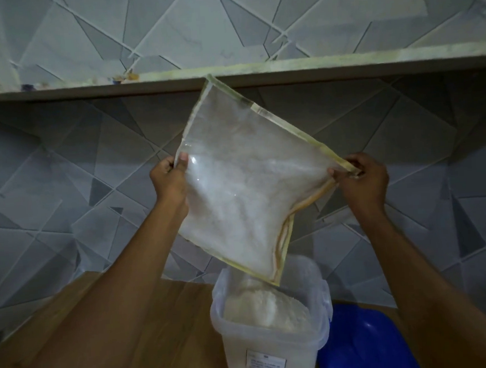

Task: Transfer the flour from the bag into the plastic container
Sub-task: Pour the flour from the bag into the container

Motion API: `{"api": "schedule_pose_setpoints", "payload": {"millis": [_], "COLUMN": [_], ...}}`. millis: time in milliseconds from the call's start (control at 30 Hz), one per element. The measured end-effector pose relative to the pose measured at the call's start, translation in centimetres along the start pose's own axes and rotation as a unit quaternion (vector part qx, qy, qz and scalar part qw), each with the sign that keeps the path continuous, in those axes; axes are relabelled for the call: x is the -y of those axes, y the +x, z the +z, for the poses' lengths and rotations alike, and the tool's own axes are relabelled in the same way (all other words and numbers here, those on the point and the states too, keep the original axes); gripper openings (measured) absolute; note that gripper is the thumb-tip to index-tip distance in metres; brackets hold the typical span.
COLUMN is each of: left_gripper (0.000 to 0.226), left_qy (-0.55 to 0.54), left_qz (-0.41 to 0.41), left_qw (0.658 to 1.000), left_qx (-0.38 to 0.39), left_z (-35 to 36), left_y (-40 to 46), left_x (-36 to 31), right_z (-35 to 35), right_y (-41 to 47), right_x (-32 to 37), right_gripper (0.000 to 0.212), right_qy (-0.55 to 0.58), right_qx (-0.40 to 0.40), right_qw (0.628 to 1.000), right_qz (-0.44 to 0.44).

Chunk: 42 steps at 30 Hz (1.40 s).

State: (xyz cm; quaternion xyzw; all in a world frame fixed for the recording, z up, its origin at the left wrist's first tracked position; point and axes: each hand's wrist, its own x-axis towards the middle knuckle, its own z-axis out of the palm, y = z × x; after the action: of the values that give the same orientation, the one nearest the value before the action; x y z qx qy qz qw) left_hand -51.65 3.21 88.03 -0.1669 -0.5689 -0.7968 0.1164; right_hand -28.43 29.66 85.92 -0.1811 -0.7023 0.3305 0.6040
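Observation:
A clear plastic bag (pixel 244 183) with yellowish seams, dusted white inside, hangs tilted above the container, its lowest corner pointing down into it. My left hand (pixel 170 183) pinches the bag's left edge. My right hand (pixel 362 178) pinches its right corner. Below stands a translucent plastic container (pixel 262 352) with a white label, open at the top. A heap of white flour (pixel 266 308) fills it close to the rim, right under the bag's low corner.
A blue lid (pixel 365 342) lies on the wooden table (pixel 171 332) just right of the container. A tiled wall with a geometric pattern rises behind. A shelf ledge (pixel 342 64) runs across above the bag.

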Motion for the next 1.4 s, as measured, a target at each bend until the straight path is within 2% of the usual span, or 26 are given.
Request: {"api": "schedule_pose_setpoints", "payload": {"millis": [100, 233, 267, 333, 400, 467, 600, 767, 867, 1067, 1267, 1400], "left_gripper": [0.022, 0.018, 0.02, 0.02, 0.019, 0.019, 0.023, 0.038, 0.034, 0.036, 0.031, 0.025], "left_qy": [-0.015, -0.059, -0.073, -0.105, -0.121, -0.134, -0.124, -0.036, 0.04, 0.115, 0.147, 0.151], "left_qz": [-0.021, -0.063, -0.076, -0.103, -0.122, -0.135, -0.136, -0.109, -0.115, -0.13, -0.238, -0.271], "left_qw": [1.0, 0.996, 0.994, 0.989, 0.985, 0.981, 0.98, 0.988, 0.988, 0.981, 0.96, 0.95], "left_qx": [-0.015, -0.036, -0.035, -0.033, -0.031, -0.035, -0.078, -0.107, -0.095, -0.085, -0.011, -0.007], "left_z": [-0.6, -0.8, -0.9, -1.0, -1.0, -0.9, -1.3, -2.4, -3.4, -7.0, -13.2, -17.9], "left_y": [0.4, 0.5, 0.5, 0.5, 0.4, 0.2, 0.5, 0.7, 0.4, -0.7, -3.5, -5.7], "left_x": [0.1, -0.4, -0.6, -0.6, -0.5, -0.4, -0.6, -0.3, -0.2, 0.9, 2.2, 3.5], "right_z": [1.6, 3.8, 4.4, 5.5, 6.5, 7.3, 7.5, 7.4, 7.3, 8.2, 10.3, 13.6], "right_y": [-0.4, -1.0, -1.2, -1.8, -2.5, -3.3, -3.9, -3.1, -2.6, -2.9, -5.1, -7.0], "right_x": [0.0, 0.1, -0.1, -0.2, -0.6, -0.6, -0.2, -0.7, -0.7, -1.9, -0.7, 0.2], "right_gripper": [0.03, 0.022, 0.029, 0.058, 0.081, 0.077, 0.042, 0.033, 0.026, 0.036, 0.018, 0.049], "right_qy": [0.139, 0.283, 0.31, 0.364, 0.386, 0.367, 0.26, 0.178, 0.146, 0.066, 0.018, -0.019], "right_qx": [-0.024, -0.004, 0.024, 0.08, 0.108, 0.115, 0.131, 0.146, 0.15, 0.187, 0.25, 0.299], "right_qw": [0.987, 0.929, 0.913, 0.885, 0.871, 0.876, 0.903, 0.938, 0.946, 0.949, 0.937, 0.927], "right_qz": [0.08, 0.239, 0.265, 0.279, 0.284, 0.291, 0.318, 0.26, 0.247, 0.246, 0.242, 0.224]}}
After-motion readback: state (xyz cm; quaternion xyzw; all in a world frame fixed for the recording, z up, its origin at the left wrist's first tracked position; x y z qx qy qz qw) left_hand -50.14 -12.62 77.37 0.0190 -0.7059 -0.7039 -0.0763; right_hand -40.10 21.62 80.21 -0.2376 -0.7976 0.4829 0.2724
